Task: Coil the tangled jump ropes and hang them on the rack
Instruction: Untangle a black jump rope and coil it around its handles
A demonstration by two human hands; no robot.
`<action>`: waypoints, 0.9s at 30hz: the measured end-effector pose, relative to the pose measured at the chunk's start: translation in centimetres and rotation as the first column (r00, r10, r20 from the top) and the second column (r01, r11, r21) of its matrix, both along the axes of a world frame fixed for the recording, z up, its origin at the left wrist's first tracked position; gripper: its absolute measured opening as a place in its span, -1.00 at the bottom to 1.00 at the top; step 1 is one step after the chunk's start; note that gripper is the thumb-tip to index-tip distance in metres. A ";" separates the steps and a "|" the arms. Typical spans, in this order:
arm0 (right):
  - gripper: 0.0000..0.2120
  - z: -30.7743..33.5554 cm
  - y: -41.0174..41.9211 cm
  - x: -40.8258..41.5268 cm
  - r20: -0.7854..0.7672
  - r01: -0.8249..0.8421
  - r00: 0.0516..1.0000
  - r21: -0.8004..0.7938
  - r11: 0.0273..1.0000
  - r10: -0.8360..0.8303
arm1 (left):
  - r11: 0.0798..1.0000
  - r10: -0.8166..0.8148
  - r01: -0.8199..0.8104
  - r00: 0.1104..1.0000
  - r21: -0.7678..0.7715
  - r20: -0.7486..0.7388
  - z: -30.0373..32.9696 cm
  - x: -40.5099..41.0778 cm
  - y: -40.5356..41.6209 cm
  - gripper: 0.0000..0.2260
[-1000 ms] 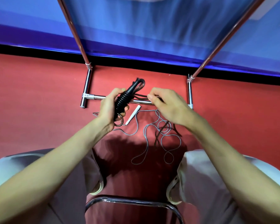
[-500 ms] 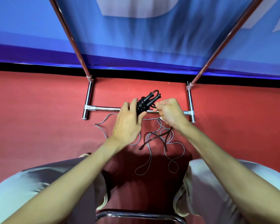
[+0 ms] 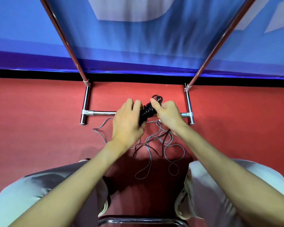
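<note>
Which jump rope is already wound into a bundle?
The black rope, held between left hand and right hand. The grey rope lies loose and looped on the red floor.

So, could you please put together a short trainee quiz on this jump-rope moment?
1. True or false: the thin grey jump rope lies loose on the red floor.
2. Which hand holds the coiled black rope bundle from the left: A left hand, B right hand?
3. Fill in: the chrome rack's floor bar lies ___ the hands.

Key: 1 true; 2 A; 3 beyond.
</note>
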State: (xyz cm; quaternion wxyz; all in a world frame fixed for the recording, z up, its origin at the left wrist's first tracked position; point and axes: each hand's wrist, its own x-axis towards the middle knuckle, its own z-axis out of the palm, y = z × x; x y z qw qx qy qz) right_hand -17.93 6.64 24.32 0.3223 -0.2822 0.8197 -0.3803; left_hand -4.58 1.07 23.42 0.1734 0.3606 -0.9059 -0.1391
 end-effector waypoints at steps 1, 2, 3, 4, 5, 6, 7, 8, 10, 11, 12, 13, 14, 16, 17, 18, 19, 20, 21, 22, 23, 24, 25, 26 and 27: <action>-0.44 0.3 0.0 -0.2 -0.039 -0.042 0.998 -0.001 0.999 0.042 | 0.989 0.002 -0.001 1.000 0.145 -0.004 0.3 -0.1 -0.5 -0.61; -0.44 0.5 0.1 -0.4 -0.086 -0.086 0.993 0.002 0.996 0.086 | 0.950 0.004 0.000 1.000 0.312 -0.013 0.5 -0.1 -1.1 -0.59; -0.44 0.8 0.2 -0.5 -0.133 -0.129 0.983 -0.002 0.992 0.128 | 0.881 -0.001 0.012 1.000 0.473 -0.024 1.0 -0.1 -1.7 -0.56; -0.45 1.0 0.2 -0.6 -0.167 -0.174 0.971 -0.013 0.985 0.169 | 0.793 -0.015 0.038 0.999 0.608 -0.044 1.3 -0.1 -2.2 -0.54; -0.47 1.2 0.3 -0.6 -0.187 -0.218 0.960 -0.029 0.976 0.209 | 0.695 -0.013 0.070 0.996 0.716 -0.085 1.7 0.0 -2.4 -0.52; -0.49 1.5 0.3 -0.6 -0.201 -0.261 0.948 -0.051 0.964 0.246 | 0.589 0.024 0.093 0.991 0.803 -0.132 2.0 0.1 -2.5 -0.51; -0.51 1.6 0.3 -0.5 -0.213 -0.299 0.937 -0.074 0.951 0.278 | 0.478 0.076 0.112 0.983 0.871 -0.168 2.2 0.1 -2.5 -0.52; -0.53 1.6 0.3 -0.5 -0.223 -0.322 0.929 -0.090 0.942 0.296 | 0.389 0.116 0.130 0.975 0.912 -0.188 2.4 0.1 -2.4 -0.55; -0.54 1.6 0.2 -0.4 -0.223 -0.328 0.928 -0.115 0.938 0.298 | 0.295 0.139 0.128 0.975 0.947 -0.175 2.8 -0.2 -2.1 -0.52; -0.56 1.7 0.2 -0.3 -0.219 -0.324 0.931 -0.133 0.937 0.291 | 0.288 0.137 0.115 0.978 0.951 -0.159 2.9 -0.3 -2.0 -0.45; -0.57 1.6 0.1 -0.2 -0.215 -0.318 0.935 -0.150 0.936 0.283 | 0.301 0.135 0.099 0.980 0.948 -0.145 2.9 -0.4 -1.9 -0.41; -0.58 1.7 0.1 -0.1 -0.209 -0.309 0.939 -0.162 0.937 0.273 | 0.320 0.145 0.084 0.980 0.944 -0.136 2.8 -0.5 -1.6 -0.40; -0.58 1.6 0.0 -0.1 -0.200 -0.295 0.945 -0.173 0.940 0.260 | 0.342 0.166 0.073 0.977 0.937 -0.137 2.7 -0.7 -1.3 -0.41; -0.54 1.5 -0.3 0.0 -0.177 -0.274 0.954 -0.201 0.940 0.240 | 0.450 0.222 0.017 0.966 0.893 -0.130 2.6 -0.8 -0.6 -0.40; -0.50 1.5 -0.4 0.0 -0.170 -0.272 0.956 -0.215 0.938 0.238 | 0.527 0.252 -0.035 0.961 0.849 -0.117 2.6 -1.0 -0.3 -0.38; -0.46 1.5 -0.4 0.1 -0.162 -0.273 0.957 -0.229 0.934 0.240 | 0.596 0.281 -0.087 0.954 0.798 -0.106 2.7 -1.1 -0.2 -0.37; -0.47 1.6 -0.5 0.2 -0.151 -0.271 0.959 -0.248 0.930 0.239 | 0.653 0.303 -0.137 0.949 0.745 -0.091 2.9 -1.3 -0.2 -0.38; -0.52 1.8 -0.6 0.3 -0.133 -0.262 0.963 -0.271 0.926 0.234 | 0.697 0.312 -0.177 0.947 0.695 -0.071 3.1 -1.4 -0.3 -0.41; -0.58 2.1 -0.6 0.4 -0.114 -0.254 0.967 -0.294 0.922 0.230 | 0.728 0.313 -0.200 0.948 0.656 -0.059 3.4 -1.4 -0.5 -0.45; -0.61 2.3 -0.7 0.4 -0.091 -0.242 0.970 -0.314 0.918 0.225 | 0.749 0.313 -0.207 0.948 0.630 -0.060 3.5 -1.5 -0.6 -0.47; -0.59 2.4 -0.8 0.5 -0.064 -0.225 0.974 -0.328 0.917 0.216 | 0.764 0.313 -0.207 0.947 0.612 -0.070 3.5 -1.5 -0.8 -0.49; -0.55 2.5 -0.9 0.4 -0.026 -0.201 0.978 -0.336 0.920 0.205 | 0.774 0.319 -0.208 0.944 0.598 -0.086 3.4 -1.4 -0.9 -0.50; -0.49 2.5 -0.9 0.4 0.015 -0.181 0.980 -0.333 0.925 0.197 | 0.784 0.332 -0.209 0.937 0.585 -0.110 3.3 -1.4 -1.1 -0.52; -0.46 2.6 -0.9 0.2 0.034 -0.177 0.980 -0.313 0.933 0.197 | 0.797 0.340 -0.208 0.930 0.568 -0.136 3.2 -1.3 -1.3 -0.56; -0.46 2.7 -0.8 0.1 0.030 -0.192 0.978 -0.279 0.941 0.208 | 0.815 0.337 -0.205 0.928 0.542 -0.156 3.1 -1.2 -1.5 -0.59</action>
